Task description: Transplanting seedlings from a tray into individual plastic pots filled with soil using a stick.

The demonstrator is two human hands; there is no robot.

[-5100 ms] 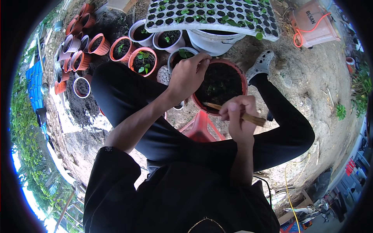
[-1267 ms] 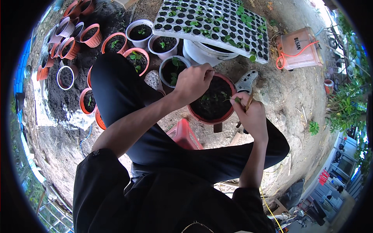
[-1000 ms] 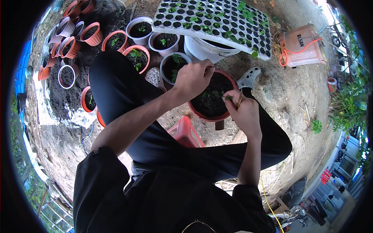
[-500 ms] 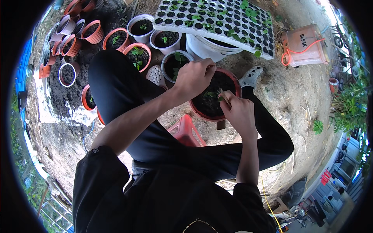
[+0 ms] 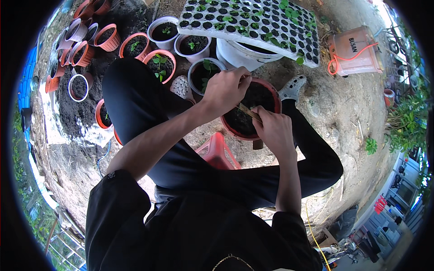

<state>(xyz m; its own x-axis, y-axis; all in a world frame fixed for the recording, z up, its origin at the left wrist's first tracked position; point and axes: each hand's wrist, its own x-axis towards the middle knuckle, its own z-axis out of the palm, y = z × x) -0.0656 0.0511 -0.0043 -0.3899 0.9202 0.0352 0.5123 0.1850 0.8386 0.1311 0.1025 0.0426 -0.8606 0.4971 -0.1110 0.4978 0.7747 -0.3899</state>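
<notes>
A red pot of dark soil sits between my bent legs. My left hand is at its upper-left rim with fingers curled and pinched; whatever they hold is hidden. My right hand grips a thin wooden stick, whose tip points up-left over the soil below my left fingers. Just beyond my left hand, a pale-rimmed pot holds a leafy seedling. Small green leaves in the red pot are mostly shadowed or hidden by my hands.
A white seedling tray rests over a white bucket. Several terracotta and pale pots stand at upper left. A pinkish container with orange hose is at right. A red plastic stool is below the pot. My shoes and legs flank it.
My right hand has moved left and in over the pot, and the stick has swung from upright to slanting toward my left hand. My left hand has shifted only slightly.
</notes>
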